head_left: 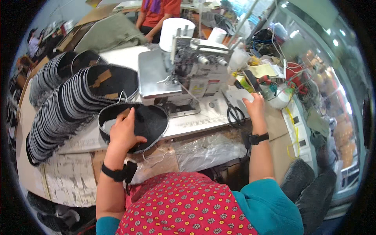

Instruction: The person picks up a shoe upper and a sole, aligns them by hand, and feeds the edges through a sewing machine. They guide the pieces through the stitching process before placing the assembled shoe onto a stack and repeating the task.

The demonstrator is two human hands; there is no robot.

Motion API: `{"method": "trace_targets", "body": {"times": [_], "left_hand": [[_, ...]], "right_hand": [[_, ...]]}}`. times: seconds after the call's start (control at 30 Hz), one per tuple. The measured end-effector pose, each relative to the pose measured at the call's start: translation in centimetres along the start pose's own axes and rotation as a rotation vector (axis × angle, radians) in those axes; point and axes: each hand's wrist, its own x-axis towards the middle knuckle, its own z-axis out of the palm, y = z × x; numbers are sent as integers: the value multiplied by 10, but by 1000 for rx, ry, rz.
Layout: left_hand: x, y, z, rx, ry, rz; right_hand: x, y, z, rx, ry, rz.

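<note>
My left hand [123, 131] lies on a black oval fabric piece [150, 123] with a pale stitched edge, at the front edge of the white sewing table. Its index finger points forward and the thumb is spread out to the right. A sewing machine [203, 70] with a shiny metal plate stands just beyond. To the right, my right hand [256, 106] has its fingers closed at the edge of a flat white piece [238, 96]. Black-handled scissors [235, 116] lie on the table beside that hand.
Long nested stacks of black and grey fabric pieces [64, 105] fill the left side. White thread cones [176, 33] stand behind the machine. Cables, bottles and small tools [276, 84] crowd the right. A person in red [166, 15] sits across the table.
</note>
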Motion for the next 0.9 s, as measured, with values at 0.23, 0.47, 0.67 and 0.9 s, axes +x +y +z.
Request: {"method": "trace_targets", "body": {"times": [0.23,0.47,0.67,0.9], "left_hand": [[8,6,0,13,9,86],[1,3,-3,-6,-30,-32],[5,15,-8,31,-48,36],[-17,14,-30,-9,220,451]], "right_hand": [[24,80,62,164,-47,38],[-38,16,33,23,92,-217],[-78,20,30,224,-117,-176],[-64,14,17,228,191,-83]]}}
